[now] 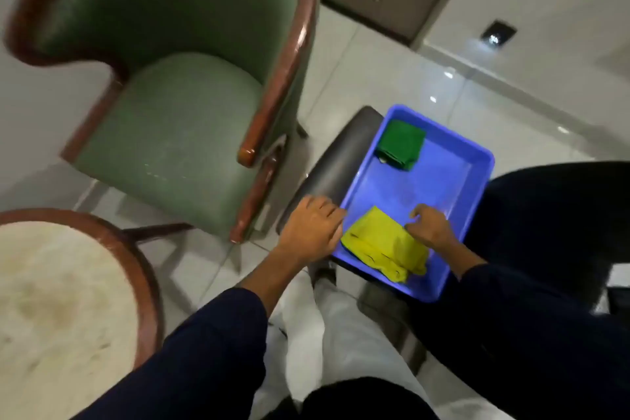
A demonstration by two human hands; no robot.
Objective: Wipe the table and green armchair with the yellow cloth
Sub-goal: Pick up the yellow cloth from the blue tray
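The yellow cloth (383,245) lies crumpled in the blue tray (439,187), at 6 o'clock from a folded green cloth (402,144). My left hand (312,232) rests spread on the tray's rim; my right hand (431,227) hovers half-curled, pinching nothing. The cloth looks soft and light, so I'd pinch a raised fold. The desk (51,300) at 8 o'clock is cut off.

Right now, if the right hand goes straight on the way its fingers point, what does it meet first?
Probably the bare floor of the blue tray. The right hand rests at the yellow cloth, fingers pointing up-left; the green cloth lies further along, though depth is unclear.
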